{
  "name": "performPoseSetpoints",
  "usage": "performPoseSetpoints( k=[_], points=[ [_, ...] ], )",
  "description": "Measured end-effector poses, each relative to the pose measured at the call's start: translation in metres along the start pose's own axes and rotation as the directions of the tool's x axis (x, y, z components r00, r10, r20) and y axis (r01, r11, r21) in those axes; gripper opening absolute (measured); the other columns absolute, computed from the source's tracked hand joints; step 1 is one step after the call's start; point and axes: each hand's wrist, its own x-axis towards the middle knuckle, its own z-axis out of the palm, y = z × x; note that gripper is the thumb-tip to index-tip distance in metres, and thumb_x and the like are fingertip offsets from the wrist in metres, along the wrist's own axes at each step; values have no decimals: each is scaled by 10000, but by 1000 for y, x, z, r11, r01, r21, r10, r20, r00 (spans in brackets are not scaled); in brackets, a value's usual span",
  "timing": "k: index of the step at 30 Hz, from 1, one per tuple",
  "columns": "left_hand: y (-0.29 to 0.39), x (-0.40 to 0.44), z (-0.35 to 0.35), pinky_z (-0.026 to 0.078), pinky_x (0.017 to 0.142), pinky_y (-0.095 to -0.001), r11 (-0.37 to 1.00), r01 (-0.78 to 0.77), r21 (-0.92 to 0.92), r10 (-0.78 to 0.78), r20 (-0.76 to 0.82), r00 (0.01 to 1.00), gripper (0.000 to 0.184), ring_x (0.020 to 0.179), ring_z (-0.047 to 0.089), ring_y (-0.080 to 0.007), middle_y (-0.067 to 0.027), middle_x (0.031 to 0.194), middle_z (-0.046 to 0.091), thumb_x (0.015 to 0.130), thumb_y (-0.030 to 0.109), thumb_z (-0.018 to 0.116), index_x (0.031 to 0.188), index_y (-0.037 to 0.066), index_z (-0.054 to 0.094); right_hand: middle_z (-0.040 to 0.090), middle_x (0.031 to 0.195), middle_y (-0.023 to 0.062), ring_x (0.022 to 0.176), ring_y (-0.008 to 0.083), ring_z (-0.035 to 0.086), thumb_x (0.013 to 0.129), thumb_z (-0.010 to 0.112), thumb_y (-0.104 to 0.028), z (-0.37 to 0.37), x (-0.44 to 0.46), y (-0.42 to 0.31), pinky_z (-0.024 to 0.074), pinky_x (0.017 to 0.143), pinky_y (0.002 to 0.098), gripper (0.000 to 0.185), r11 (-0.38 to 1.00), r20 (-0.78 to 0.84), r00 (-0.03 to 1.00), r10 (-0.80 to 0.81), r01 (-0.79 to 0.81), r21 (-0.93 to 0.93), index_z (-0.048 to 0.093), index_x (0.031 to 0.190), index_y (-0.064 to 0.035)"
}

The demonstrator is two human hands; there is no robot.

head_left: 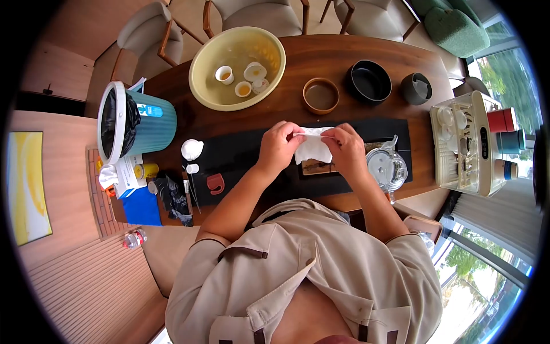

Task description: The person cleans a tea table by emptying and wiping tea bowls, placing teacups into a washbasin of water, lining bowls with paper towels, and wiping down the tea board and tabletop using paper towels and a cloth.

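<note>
A small white cloth hangs between my hands over the black mat. My left hand pinches its upper left corner, and my right hand pinches the upper right one, so the top edge is stretched between them. Under the cloth, partly hidden, lies a brown tray. A clear glass teapot stands beside my right forearm. Beyond my hands sits a brown bowl. To the left of my left hand lie a dark red object and a crumpled white wad.
A cream basin with several cups stands at the far left, near a black-lined teal bin. A black round pan and a dark cup are at the far right. A cup cabinet borders the table's right end.
</note>
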Motion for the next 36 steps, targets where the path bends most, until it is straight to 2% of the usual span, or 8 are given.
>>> performPoseSetpoints(
  k=[3,4,6,14,18,22,28,36],
  points=[
    [-27,50,16,478,720,-309,864,-455,215,480,-76,874,182,931,572,-202,-86,1072,584,811,76,728,848,34,554,660,878,122,753,321,628,760,724,-70,1,35,27,511,698,390,119,988,-167,979,-119,101,-114,685,866,-31],
    [-40,72,24,468,691,-302,903,-420,92,427,-64,902,171,848,576,-174,-66,950,602,848,105,700,896,36,551,657,865,146,779,332,630,795,698,-108,3,50,46,503,722,392,115,978,-178,968,-178,153,-145,673,874,-28],
    [-48,110,33,462,674,-294,1000,11,-11,-9,153,988,173,773,567,-142,-42,850,615,874,145,679,900,33,551,659,860,169,801,333,638,823,669,-157,3,82,67,500,742,393,168,941,143,940,309,-324,95,659,938,-35],
    [-105,190,84,521,745,-419,928,248,276,-246,-44,968,174,877,665,-304,-79,891,700,817,184,649,979,136,606,688,888,167,917,362,660,792,699,-197,64,144,173,512,785,427,260,912,178,895,408,-391,-127,598,1018,-119],
    [-116,203,93,503,729,-447,875,159,457,-134,-87,987,265,851,646,-302,-60,843,677,807,211,674,1043,173,558,695,864,129,891,340,661,774,706,-174,82,150,192,508,742,448,243,884,86,911,404,-365,-291,579,979,-146],
    [-120,200,97,476,775,-408,784,-190,591,312,-110,944,190,915,587,-267,8,888,624,764,184,711,928,164,618,654,746,89,789,297,648,800,678,-182,93,150,209,494,682,439,171,910,6,991,133,-119,-398,549,899,-128],
    [-111,181,105,418,807,-386,542,-487,685,428,273,861,71,905,567,-192,46,900,656,740,224,721,770,162,702,622,677,16,721,226,605,804,649,-188,111,147,217,463,636,392,131,806,-73,990,-125,58,-589,534,767,-140],
    [-80,190,111,278,1053,-425,401,-497,770,-119,581,805,422,1092,564,-202,-72,1014,679,942,402,428,1026,104,715,631,784,30,732,221,611,754,656,-178,101,144,207,465,613,353,106,734,76,989,-125,144,-664,567,807,-160]
  ],
)
